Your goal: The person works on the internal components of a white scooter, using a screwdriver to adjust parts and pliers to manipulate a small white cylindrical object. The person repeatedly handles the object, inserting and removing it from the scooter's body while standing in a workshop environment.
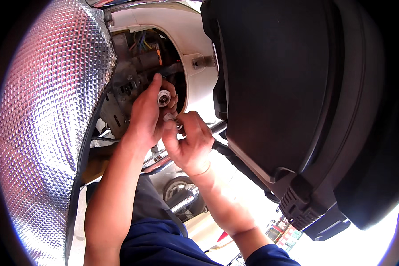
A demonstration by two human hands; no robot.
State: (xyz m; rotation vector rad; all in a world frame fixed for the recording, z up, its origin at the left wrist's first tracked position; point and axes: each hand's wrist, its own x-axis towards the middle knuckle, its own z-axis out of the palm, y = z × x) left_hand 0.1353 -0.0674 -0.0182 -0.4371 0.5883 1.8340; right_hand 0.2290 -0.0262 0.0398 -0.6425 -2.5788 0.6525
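My left hand (148, 111) is closed round a small whitish round socket (164, 98) with a dark centre, its open face turned up toward me. Just below and to the right, my right hand (190, 139) pinches a small clear and metallic piece (178, 126) that looks like a bulb, between thumb and forefinger. The two hands are close together, and the pinched piece is partly covered by fingers. Behind them lies the opening of a white body panel (198, 84), with a dark metal bracket (119, 88) and coloured wires (142, 43) inside.
On the left bulges a seat with a shiny silver textured cover (53, 133). A large black case (275, 80) with a latch (299, 206) fills the right side. Lower down are a wheel (181, 193) and my dark blue clothing (155, 244).
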